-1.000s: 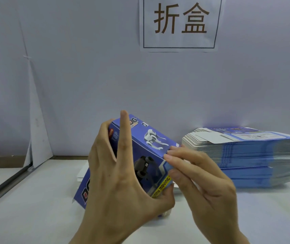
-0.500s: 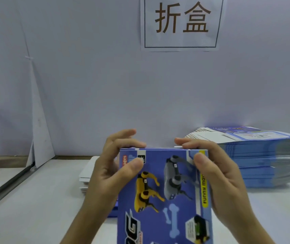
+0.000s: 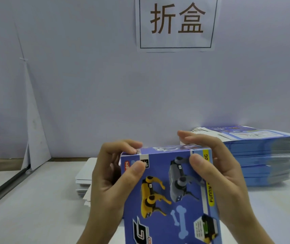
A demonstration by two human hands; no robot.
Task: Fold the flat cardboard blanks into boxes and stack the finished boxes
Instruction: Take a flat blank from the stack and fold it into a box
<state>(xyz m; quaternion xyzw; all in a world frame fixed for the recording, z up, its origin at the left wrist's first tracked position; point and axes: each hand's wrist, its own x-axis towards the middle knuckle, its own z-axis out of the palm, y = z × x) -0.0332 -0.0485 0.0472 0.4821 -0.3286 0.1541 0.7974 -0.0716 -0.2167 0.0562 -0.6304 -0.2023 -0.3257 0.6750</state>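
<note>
Low at center frame, left hand and right hand grip the box; press its top flap squarely home.

The blue box is folded up and held above the desk, closed end on top. Its big face shows a yellow robot dog, a grey one and a bone. A tall pile of flat blue blanks lies behind it on the right, and a small white-faced pile on the left.
</note>
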